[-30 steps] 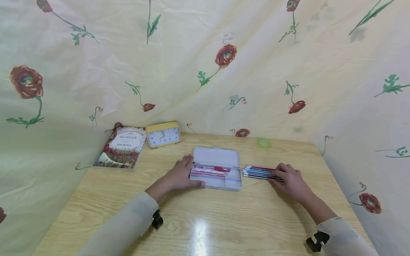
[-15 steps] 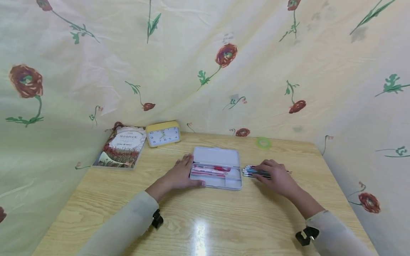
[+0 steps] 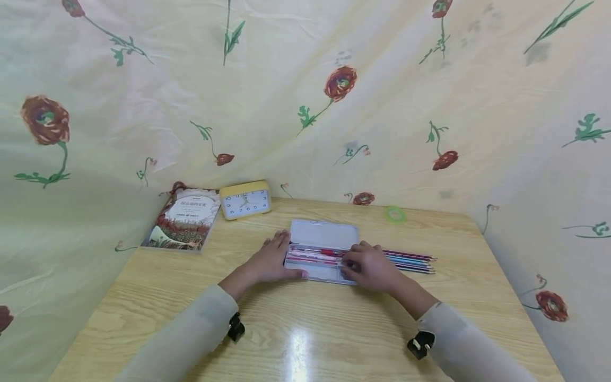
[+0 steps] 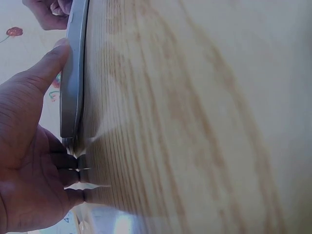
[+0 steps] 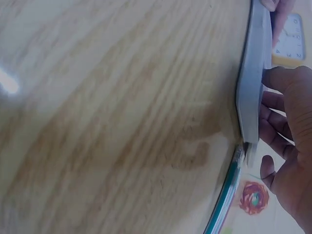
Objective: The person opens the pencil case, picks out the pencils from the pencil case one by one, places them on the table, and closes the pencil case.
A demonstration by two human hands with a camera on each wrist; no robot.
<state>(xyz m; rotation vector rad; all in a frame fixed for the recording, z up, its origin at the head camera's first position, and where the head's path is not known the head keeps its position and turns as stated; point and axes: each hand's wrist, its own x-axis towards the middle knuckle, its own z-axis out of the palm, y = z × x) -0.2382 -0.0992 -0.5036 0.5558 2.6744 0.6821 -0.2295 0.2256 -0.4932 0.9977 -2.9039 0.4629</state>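
Observation:
A white pencil case (image 3: pixel 324 233) lies on the table with its lid folded back; inside are a red-capped pen (image 3: pixel 329 252) and several slim red-and-white pens or pencils. My left hand (image 3: pixel 269 260) rests against its left end, thumb along the front edge and fingers stretched past the side. Over the case's right end is my right hand (image 3: pixel 369 268), its fingers bent down into the small compartment. Whether anything is between those fingertips is hidden; in the right wrist view they pass behind the case wall (image 5: pixel 249 97). Several pencils (image 3: pixel 410 261) lie just right of the case, partly behind my right hand.
A yellow alarm clock (image 3: pixel 245 200) stands at the back left, beside a book (image 3: pixel 186 220) with a printed cover. Near the back edge lies a green ring (image 3: pixel 395 214), like a tape roll. Flowered cloth (image 3: pixel 267 95) hangs behind the wooden table (image 3: pixel 334 339).
My right hand has moved left from the pencils to the right end of the case. The pencils remain on the table. My left hand has stayed at the case.

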